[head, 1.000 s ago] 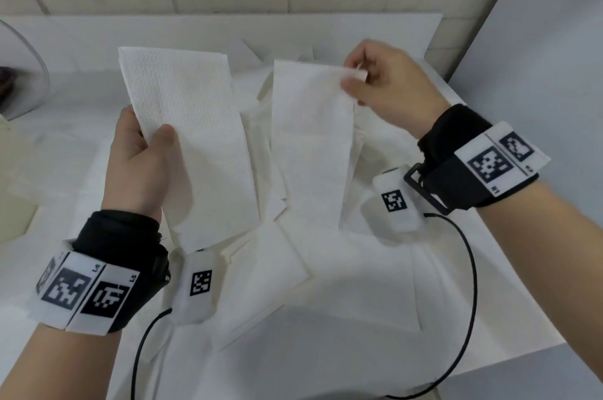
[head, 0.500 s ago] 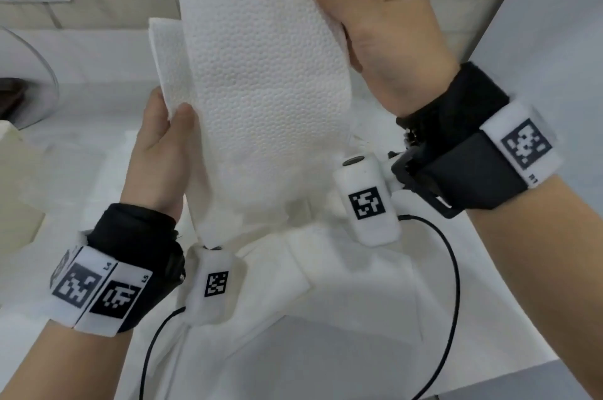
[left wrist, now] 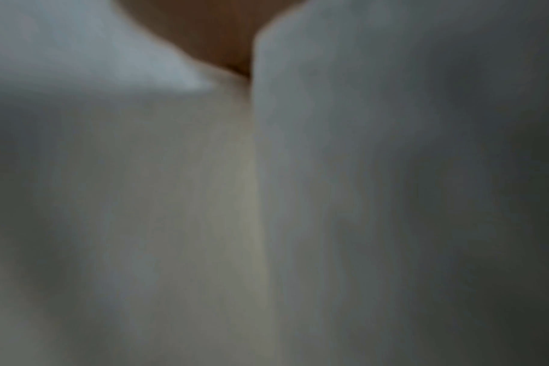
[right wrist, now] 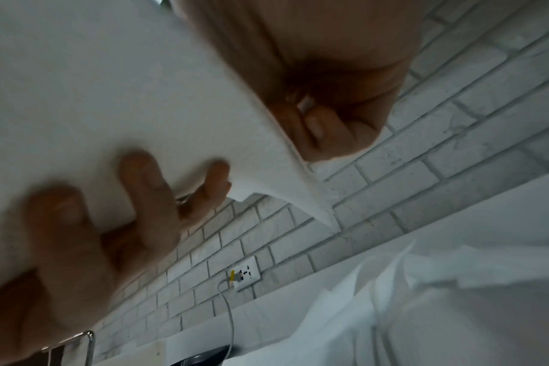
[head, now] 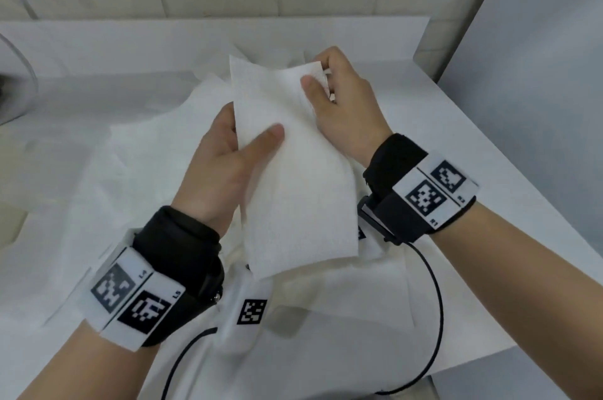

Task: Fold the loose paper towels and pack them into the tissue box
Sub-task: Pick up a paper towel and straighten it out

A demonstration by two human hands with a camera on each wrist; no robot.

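Above the table I hold a stack of folded white paper towels point(head: 293, 204) with both hands. My left hand point(head: 253, 127) grips its left edge, thumb on top and fingers point(right wrist: 135, 198) spread underneath. My right hand point(head: 318, 73) pinches the top right corner between thumb and curled fingers point(right wrist: 314, 123). In the right wrist view the towels point(right wrist: 110, 86) show from below. The left wrist view is filled with blurred white paper point(left wrist: 392, 173). I cannot make out a tissue box.
Several loose paper towels point(head: 146, 155) lie spread over the white table point(head: 489, 171) below my hands. A brick wall with a socket point(right wrist: 245, 271) runs behind. A round glassy object point(head: 16, 80) stands at the far left, and a grey panel point(head: 554, 73) closes off the right.
A second ago each hand held its own towel, apart. The right hand brought its towel over the left one; both now hold them together, lower and nearer the table.
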